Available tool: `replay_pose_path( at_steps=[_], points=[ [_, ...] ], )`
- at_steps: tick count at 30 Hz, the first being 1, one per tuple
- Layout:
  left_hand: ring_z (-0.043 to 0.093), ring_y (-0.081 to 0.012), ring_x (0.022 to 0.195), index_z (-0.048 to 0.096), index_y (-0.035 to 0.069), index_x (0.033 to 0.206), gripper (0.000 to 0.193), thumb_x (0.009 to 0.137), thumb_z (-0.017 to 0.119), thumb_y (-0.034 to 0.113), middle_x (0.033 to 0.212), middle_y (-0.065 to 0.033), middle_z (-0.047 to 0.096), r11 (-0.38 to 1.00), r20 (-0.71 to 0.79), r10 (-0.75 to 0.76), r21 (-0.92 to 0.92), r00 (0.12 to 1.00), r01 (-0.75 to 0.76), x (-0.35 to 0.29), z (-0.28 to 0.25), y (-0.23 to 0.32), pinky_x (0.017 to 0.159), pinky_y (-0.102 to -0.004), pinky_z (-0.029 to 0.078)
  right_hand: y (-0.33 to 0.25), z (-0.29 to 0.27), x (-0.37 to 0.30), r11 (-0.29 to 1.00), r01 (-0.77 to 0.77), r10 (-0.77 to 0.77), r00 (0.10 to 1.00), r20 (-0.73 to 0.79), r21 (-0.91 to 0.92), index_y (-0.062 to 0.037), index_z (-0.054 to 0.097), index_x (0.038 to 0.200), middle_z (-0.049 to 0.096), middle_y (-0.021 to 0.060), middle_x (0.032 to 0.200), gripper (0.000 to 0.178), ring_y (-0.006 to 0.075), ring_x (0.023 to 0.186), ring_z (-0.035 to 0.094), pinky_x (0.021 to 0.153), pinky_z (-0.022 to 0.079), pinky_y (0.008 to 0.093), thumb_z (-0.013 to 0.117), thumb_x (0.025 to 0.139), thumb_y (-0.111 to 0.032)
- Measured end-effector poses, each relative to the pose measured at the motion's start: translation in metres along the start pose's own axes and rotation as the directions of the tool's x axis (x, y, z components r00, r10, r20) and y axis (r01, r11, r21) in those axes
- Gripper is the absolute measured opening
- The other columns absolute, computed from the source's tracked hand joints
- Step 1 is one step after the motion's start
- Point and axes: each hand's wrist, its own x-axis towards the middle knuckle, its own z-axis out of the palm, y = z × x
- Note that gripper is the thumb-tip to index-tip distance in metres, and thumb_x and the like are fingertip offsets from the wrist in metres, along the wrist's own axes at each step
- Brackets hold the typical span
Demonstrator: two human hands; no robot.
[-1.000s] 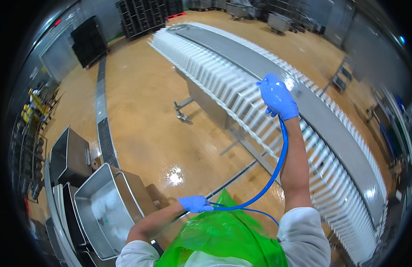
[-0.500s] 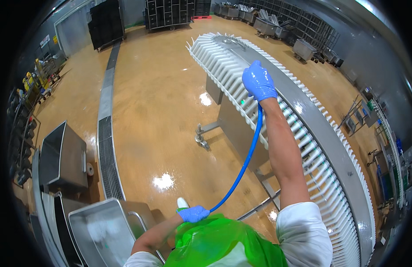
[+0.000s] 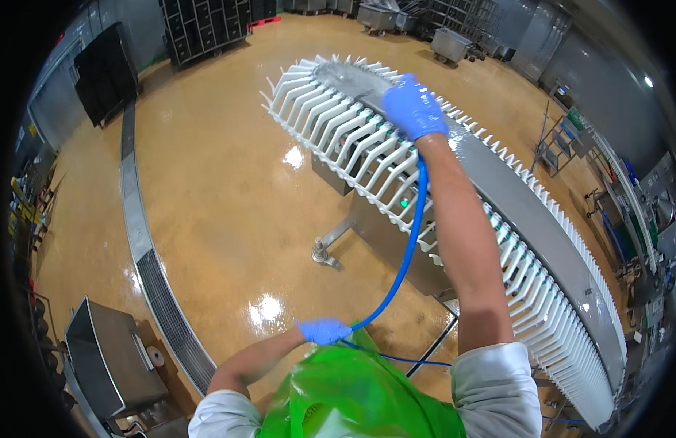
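Note:
A blue hose [image 3: 400,274] runs in a curve between my two blue-gloved hands. My right hand [image 3: 415,108] is stretched forward over the conveyor and closed round the hose's far end; the glove hides the tip. Water appears to splash on the steel top near the conveyor's rounded end. Low in front of my green apron [image 3: 352,387], my left hand [image 3: 323,331] is closed round the hose, which trails off to the right below it. The long conveyor has a grey steel top [image 3: 498,182] ringed by white angled plastic fingers [image 3: 309,120].
A steel bin [image 3: 119,358] stands at the lower left beside a floor drain [image 3: 159,292]. The conveyor's foot [image 3: 323,254] rests on the wet tan floor [image 3: 228,160]. Black racks [image 3: 206,29] and a steel cart [image 3: 451,45] stand at the back. More machinery lines the right.
The view has shifted, so the conveyor's rounded end sits further left and the near-left tub has left the picture. My right hand stays over the conveyor. A trailing length of hose now shows.

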Motion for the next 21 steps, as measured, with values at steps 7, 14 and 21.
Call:
replay_pose_path(
  at_steps=[7,14,21],
  points=[
    [0.06,-0.0395,0.093,0.064,0.01,0.105,0.048,0.095,0.04,0.05,0.1,-0.0204,0.064,0.97,-0.126,0.028,0.243,0.992,0.004,-0.017,-0.133,-0.037,0.084,-0.0475,0.047,0.073,0.037,0.082,0.925,-0.375,0.361,0.918,-0.162,-0.061,0.009,0.049,0.108,0.065,0.0307,0.093,0.037,0.0403,0.093,0.065,0.085,0.05,0.044,0.047,0.083,-0.018],
    [0.06,-0.0358,0.094,0.064,0.005,0.098,0.026,0.085,0.058,0.027,0.097,-0.0156,0.064,0.809,-0.612,0.551,0.558,0.567,-0.185,0.033,-0.413,0.001,0.082,-0.0444,0.047,0.156,0.029,0.05,0.665,-0.741,0.686,0.658,-0.31,-0.1,0.0075,0.052,0.104,0.066,0.0273,0.094,0.033,0.0416,0.088,0.065,0.081,0.051,0.0476,0.046,0.083,-0.017],
    [0.028,-0.0491,0.132,0.035,0.006,0.143,0.064,0.09,0.051,0.038,0.145,-0.0283,0.03,0.646,-0.766,0.288,0.598,0.575,0.474,0.138,-0.44,0.001,0.107,-0.0623,0.017,-0.009,0.094,-0.05,0.817,-0.407,0.328,0.911,-0.251,-0.409,0.0032,0.053,0.093,0.061,0.022,0.066,0.019,0.0348,0.064,0.065,0.055,0.05,0.0478,0.051,0.082,-0.012]
  ],
)
